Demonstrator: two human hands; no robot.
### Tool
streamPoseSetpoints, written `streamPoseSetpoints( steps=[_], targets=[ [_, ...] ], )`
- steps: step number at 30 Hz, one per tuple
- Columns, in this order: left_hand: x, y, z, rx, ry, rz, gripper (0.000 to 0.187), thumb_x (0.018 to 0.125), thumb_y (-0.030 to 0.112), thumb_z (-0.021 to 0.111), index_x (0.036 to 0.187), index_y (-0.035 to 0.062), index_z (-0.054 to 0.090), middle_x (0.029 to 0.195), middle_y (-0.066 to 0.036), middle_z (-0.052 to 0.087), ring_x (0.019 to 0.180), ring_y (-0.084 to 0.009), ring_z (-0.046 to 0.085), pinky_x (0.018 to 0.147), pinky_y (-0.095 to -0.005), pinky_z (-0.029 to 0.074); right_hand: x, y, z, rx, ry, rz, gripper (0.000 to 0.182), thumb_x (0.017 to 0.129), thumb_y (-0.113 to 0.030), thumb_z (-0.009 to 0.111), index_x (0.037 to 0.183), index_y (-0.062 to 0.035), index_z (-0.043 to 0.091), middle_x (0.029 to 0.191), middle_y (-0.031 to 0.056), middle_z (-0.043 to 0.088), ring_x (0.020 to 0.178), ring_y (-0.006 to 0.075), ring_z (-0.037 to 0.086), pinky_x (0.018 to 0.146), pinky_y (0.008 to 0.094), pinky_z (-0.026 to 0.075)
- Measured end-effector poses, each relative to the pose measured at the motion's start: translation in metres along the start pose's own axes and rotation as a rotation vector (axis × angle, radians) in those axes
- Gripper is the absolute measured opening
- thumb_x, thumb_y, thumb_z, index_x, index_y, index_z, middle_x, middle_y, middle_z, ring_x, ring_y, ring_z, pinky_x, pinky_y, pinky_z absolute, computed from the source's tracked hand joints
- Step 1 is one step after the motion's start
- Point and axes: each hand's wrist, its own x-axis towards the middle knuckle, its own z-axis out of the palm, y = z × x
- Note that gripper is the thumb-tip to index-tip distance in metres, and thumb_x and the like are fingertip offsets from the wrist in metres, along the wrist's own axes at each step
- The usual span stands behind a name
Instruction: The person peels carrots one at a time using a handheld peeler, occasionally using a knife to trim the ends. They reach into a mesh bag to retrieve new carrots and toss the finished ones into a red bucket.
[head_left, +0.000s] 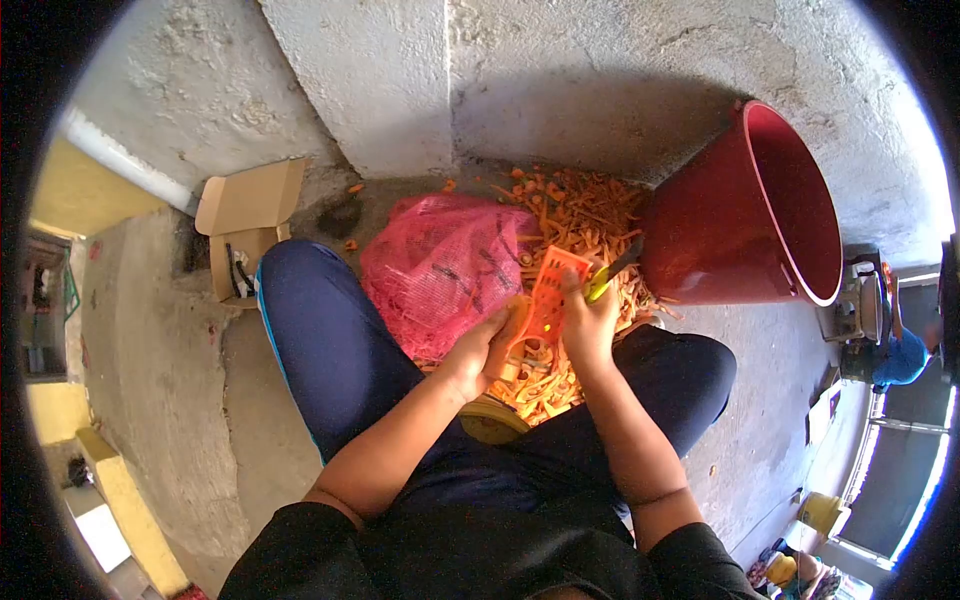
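Observation:
My left hand is closed around an orange-brown piece of produce, held low between my knees. Against its right side is an orange slotted plastic tool, tilted upward. My right hand grips this tool, and a knife with a yellow-green handle also shows at its fingers, its dark blade pointing up and right. Orange peelings lie heaped behind and beneath both hands. A pink mesh sack rests just left of the tool. The rim of a yellowish container shows below my left hand.
A large red bucket leans on its side at the right, near the wall. An open cardboard box sits left of my knee. At the far right is a person in blue; another person is at the lower right.

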Motion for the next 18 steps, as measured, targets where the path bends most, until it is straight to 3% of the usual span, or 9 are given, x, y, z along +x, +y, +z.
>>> streamPoseSetpoints(
  steps=[2,7,10,13,16,17,18],
  targets=[
    [0.003,-0.002,-0.003,-0.054,0.048,-0.008,0.038,0.090,0.033,0.029,0.116,0.0080,0.043,0.110,-0.008,0.051,0.098,-0.0189,0.051,0.085,-0.0341,0.041,-0.008,-0.011,0.003,-0.014,-0.119,0.056,0.021,0.082,-0.021,0.055,0.090,-0.0023,0.049,0.074,-0.0004,0.050,0.067,0.0076,0.044,0.062,0.0222,0.038],
    [-0.012,0.007,0.023,-0.038,0.109,0.013,0.041,0.090,0.034,0.024,0.116,0.0065,0.041,0.111,-0.009,0.050,0.100,-0.0205,0.050,0.087,-0.0350,0.040,-0.011,-0.005,0.010,-0.124,-0.121,-0.090,0.015,0.077,-0.008,0.056,0.089,0.0006,0.051,0.073,0.0125,0.056,0.068,0.0171,0.052,0.064,0.0280,0.042],
    [-0.011,0.001,0.019,-0.018,0.138,0.032,0.041,0.090,0.034,0.023,0.115,0.0066,0.041,0.109,-0.009,0.051,0.097,-0.0202,0.051,0.085,-0.0345,0.041,-0.014,-0.014,0.013,-0.113,-0.134,-0.045,0.014,0.080,-0.011,0.054,0.087,-0.0001,0.050,0.072,0.0066,0.053,0.068,0.0129,0.049,0.064,0.0260,0.040],
    [-0.006,-0.006,0.011,0.053,0.138,0.078,0.040,0.090,0.034,0.023,0.113,0.0071,0.043,0.105,-0.009,0.052,0.093,-0.0185,0.053,0.082,-0.0332,0.043,-0.013,-0.011,0.012,-0.223,-0.125,-0.043,0.014,0.080,-0.012,0.055,0.086,-0.0004,0.051,0.072,0.0076,0.053,0.068,0.0132,0.049,0.064,0.0262,0.041],
    [-0.014,-0.008,0.008,0.224,0.032,-0.025,0.034,0.089,0.030,0.032,0.109,0.0064,0.046,0.098,-0.008,0.056,0.084,-0.0197,0.056,0.076,-0.0337,0.046,0.021,0.012,0.000,-0.386,0.087,-0.107,0.015,0.080,-0.014,0.055,0.085,-0.0006,0.050,0.071,0.0078,0.053,0.066,0.0135,0.047,0.062,0.0262,0.040],
    [-0.012,-0.014,0.002,0.201,0.018,-0.015,0.035,0.088,0.034,0.034,0.106,0.0068,0.047,0.091,-0.009,0.058,0.075,-0.0202,0.058,0.067,-0.0346,0.049,0.036,0.014,-0.007,-0.401,0.189,-0.147,0.015,0.081,-0.014,0.054,0.084,-0.0007,0.050,0.071,0.0065,0.052,0.064,0.0128,0.046,0.061,0.0255,0.040],
    [-0.014,-0.014,0.004,0.182,0.039,-0.030,0.037,0.087,0.035,0.035,0.108,0.0068,0.046,0.094,-0.009,0.057,0.078,-0.0205,0.057,0.070,-0.0352,0.047,0.050,0.014,-0.014,-0.416,0.295,-0.188,0.015,0.081,-0.015,0.054,0.083,-0.0008,0.050,0.070,0.0053,0.052,0.063,0.0120,0.045,0.059,0.0249,0.039]
  ],
)
